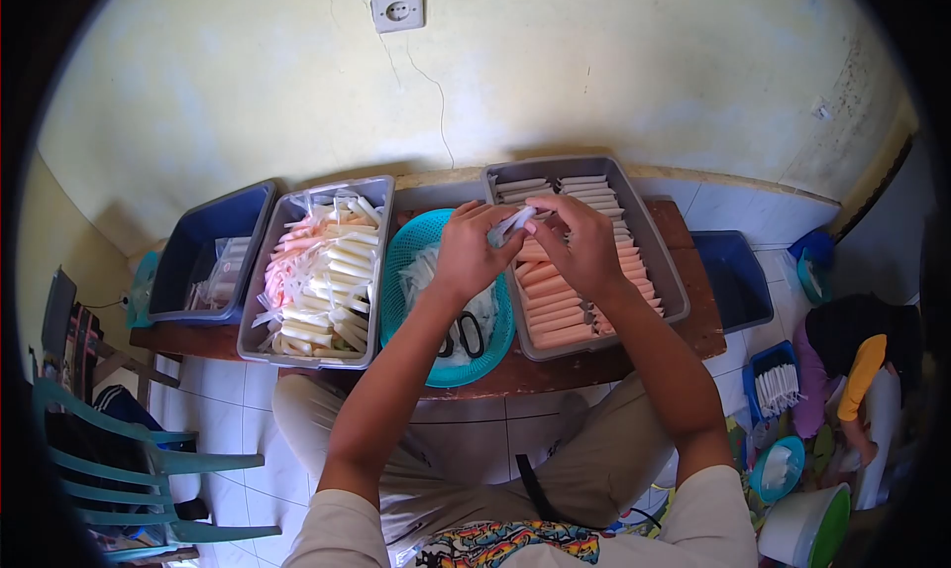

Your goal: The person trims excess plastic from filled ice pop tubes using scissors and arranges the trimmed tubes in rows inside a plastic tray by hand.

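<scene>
Reaching forward over the counter [705, 322], the left arm [394, 392] and the right arm [666, 362] come together, elbows wide. The left hand [474, 251] shows me its back, its fingers curled close upon a small, whitish plastic piece [507, 225]. The right hand [584, 245] pinches the same piece at the other side, thumb near the fingertips. The piece is in the air, between the teal basket [392, 301] and the grey tray [649, 241]. Below the left wrist, scissors [480, 340] are lying in the basket.

The turquoise basket [451, 375] is reachable from above at left, but the left forearm [399, 370] blocks its middle.
</scene>
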Available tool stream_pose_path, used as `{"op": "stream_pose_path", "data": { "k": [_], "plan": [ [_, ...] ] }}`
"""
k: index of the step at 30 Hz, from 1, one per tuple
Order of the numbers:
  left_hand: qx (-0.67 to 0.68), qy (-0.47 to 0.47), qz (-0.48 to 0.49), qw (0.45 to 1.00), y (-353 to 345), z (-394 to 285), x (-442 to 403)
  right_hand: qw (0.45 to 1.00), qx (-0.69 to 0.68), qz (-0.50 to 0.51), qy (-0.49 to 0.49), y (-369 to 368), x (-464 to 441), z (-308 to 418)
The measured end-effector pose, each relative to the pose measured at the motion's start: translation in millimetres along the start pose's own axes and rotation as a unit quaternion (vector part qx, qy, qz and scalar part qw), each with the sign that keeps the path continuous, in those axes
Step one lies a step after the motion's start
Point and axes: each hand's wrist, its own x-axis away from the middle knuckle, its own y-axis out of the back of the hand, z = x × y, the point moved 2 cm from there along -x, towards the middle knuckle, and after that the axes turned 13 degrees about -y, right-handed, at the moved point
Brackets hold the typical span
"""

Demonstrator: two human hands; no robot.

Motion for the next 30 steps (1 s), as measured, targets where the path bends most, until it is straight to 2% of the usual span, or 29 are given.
{"op": "stream_pose_path", "data": {
  "k": [2, 7, 9, 13, 18, 22, 25, 27, 28, 30],
  "plan": [
    [-0.004, -0.014, 0.009, 1.0, 17, -5, 7, 1.0, -0.001, 0.006, 0.009, -9, 1, 7],
    [0.045, 0.075, 0.071, 0.994, 53, -11, 38, 0.999, 0.001, 0.036, 0.001, -39, 12, 17],
    [0.043, 0.078, 0.074, 0.993, 62, -9, 49, 0.997, 0.024, 0.068, 0.03, -50, 14, 20],
    [0.038, 0.076, 0.082, 0.993, 76, -1, 67, 0.994, 0.047, 0.078, 0.066, -68, 15, 28],
    [0.034, 0.075, 0.107, 0.991, 90, 8, 83, 0.981, 0.073, 0.082, 0.158, -89, 17, 35],
    [0.048, 0.096, 0.106, 0.989, 98, 15, 94, 0.98, 0.064, 0.108, 0.151, -101, 14, 29],
    [0.049, 0.116, 0.097, 0.987, 104, 20, 104, 0.986, 0.048, 0.118, 0.107, -107, 12, 29],
    [0.065, 0.143, 0.095, 0.983, 108, 22, 108, 0.987, -0.002, 0.156, -0.028, -109, 9, 26],
    [0.081, 0.166, 0.093, 0.978, 110, 21, 108, 0.987, -0.004, 0.159, -0.03, -112, 9, 25],
    [0.083, 0.185, 0.089, 0.975, 115, 18, 108, 0.976, -0.077, 0.162, -0.125, -117, 6, 19]
  ]
}}
